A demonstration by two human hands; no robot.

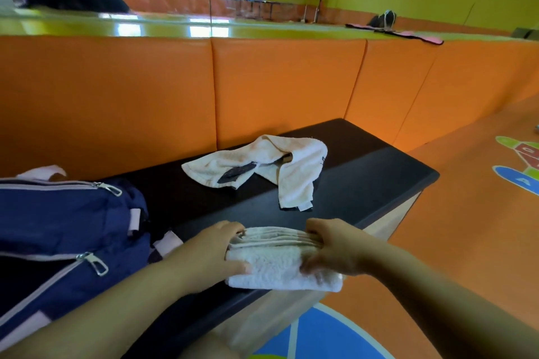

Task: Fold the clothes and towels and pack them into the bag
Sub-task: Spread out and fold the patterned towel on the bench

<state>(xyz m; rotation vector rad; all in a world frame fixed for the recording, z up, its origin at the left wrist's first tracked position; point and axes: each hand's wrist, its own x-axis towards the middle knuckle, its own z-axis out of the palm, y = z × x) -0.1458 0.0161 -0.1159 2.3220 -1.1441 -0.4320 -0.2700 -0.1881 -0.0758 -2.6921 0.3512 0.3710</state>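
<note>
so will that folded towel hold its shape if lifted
Probably not: the towel is loose stacked layers, likely to sag open unless both ends are held, as the left hand and right hand do. Fluffy pile shouldn't slip.

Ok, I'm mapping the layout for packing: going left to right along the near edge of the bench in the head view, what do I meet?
The navy bag → left hand → folded towel → right hand.

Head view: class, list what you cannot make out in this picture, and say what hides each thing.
Head view throughout:
- Bag: contents unseen, left side cut off by the frame edge.
- Dark item: mostly covered by the loose towel.
- Folded towel: ends covered by left hand and right hand.
</note>
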